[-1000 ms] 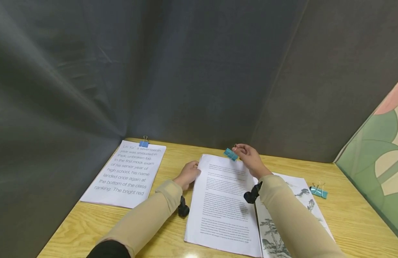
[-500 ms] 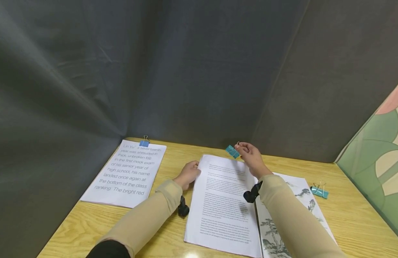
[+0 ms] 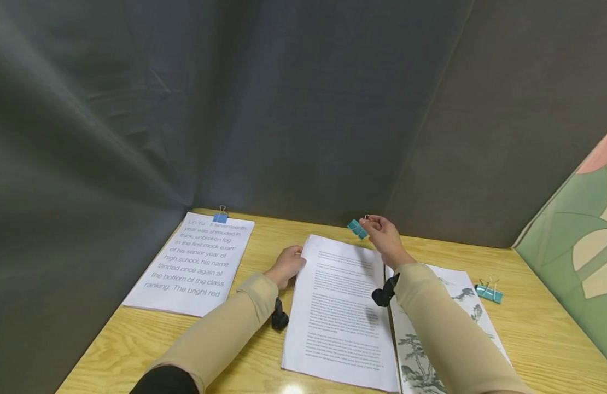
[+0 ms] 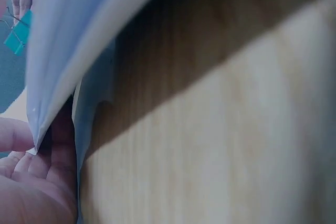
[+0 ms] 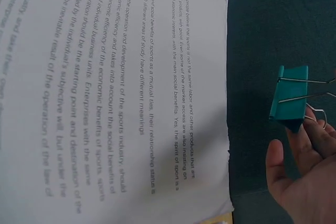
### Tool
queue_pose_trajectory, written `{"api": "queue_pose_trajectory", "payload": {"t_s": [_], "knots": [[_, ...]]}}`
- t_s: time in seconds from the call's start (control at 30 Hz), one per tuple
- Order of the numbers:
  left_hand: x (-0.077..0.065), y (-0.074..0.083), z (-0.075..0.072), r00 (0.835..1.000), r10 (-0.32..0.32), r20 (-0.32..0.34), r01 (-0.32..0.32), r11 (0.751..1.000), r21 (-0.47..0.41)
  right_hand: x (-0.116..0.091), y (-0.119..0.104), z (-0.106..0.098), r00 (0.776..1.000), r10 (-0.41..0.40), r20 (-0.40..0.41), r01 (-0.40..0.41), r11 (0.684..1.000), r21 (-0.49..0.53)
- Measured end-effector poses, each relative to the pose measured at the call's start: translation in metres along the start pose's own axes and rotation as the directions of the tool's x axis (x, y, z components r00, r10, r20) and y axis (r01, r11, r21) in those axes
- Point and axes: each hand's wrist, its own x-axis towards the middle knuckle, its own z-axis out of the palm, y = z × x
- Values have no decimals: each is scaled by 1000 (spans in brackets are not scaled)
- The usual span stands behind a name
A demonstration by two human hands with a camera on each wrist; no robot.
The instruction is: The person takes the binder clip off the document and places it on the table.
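Note:
My left hand point(image 3: 287, 266) grips the upper left edge of a stack of printed sheets point(image 3: 340, 317). In the left wrist view the thumb lies over the paper's edge, with fingers point(image 4: 64, 156) tucked beneath and the stack raised off the wood. Just beyond the stack's top edge, my right hand point(image 3: 388, 243) holds a teal binder clip point(image 3: 357, 229) by its wire handle. The right wrist view shows that clip point(image 5: 290, 95) apart from the page, its spine toward the palm and nothing clamped in it.
Right of the stack lies a sheet with ink-painted trees point(image 3: 421, 350), partly under the right forearm. Another teal binder clip point(image 3: 489, 294) rests beside it. At left, a large-print stack point(image 3: 185, 268) carries a blue binder clip point(image 3: 220, 218). Dark cloth point(image 3: 303, 109) hangs behind the wooden table point(image 3: 244, 350).
My right hand has drawn the teal binder clip slightly up and to the right, away from the stack's top edge. The left hand keeps its grip in the same spot.

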Motion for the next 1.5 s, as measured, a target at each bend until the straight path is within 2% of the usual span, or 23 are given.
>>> {"api": "queue_pose_trajectory", "payload": {"t_s": [0.23,0.37,0.7,1.0,1.27,1.5], "knots": [[4,-2,-3,1000,-12,-20,12,1000,6,4,8,4,1000,15,26,-15,1000,13],[5,-1,-6,1000,-12,-11,12,1000,22,5,13,6,1000,15,26,-16,999,32],[5,-1,-7,1000,0,25,-1,998,60,12,30,9,997,78,7,-78,996,35],[3,2,-5,999,-29,46,24,994,105,19,42,8,992,126,21,-127,992,19],[6,-1,-7,999,-10,44,5,995,96,24,49,9,987,151,50,-145,984,-102],[7,-2,-10,998,20,54,-25,995,100,27,46,11,983,176,57,-161,968,-194]]}}
